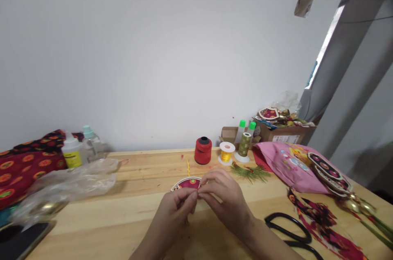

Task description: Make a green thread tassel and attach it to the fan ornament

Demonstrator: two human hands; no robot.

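Note:
My left hand [176, 211] and my right hand [224, 200] meet above the wooden table [138, 211], fingertips pinched together on the near edge of a round dark-red patterned fabric piece [186, 183]. The piece has a white rim and lies flat just beyond my fingers. A short yellow thread [187, 166] runs from its far side toward the wall. Both hands have curled, closed fingers. What exactly sits between the fingertips is hidden.
Red thread spool [203, 150], yellow spool [226, 153] and olive spool [244, 145] stand behind. Black scissors [290, 231] lie right, beside red fabric scraps [325, 227] and a pink bag [291, 166]. Crumpled plastic [73, 182], glue bottles [73, 150] and patterned cloth [21, 166] sit left.

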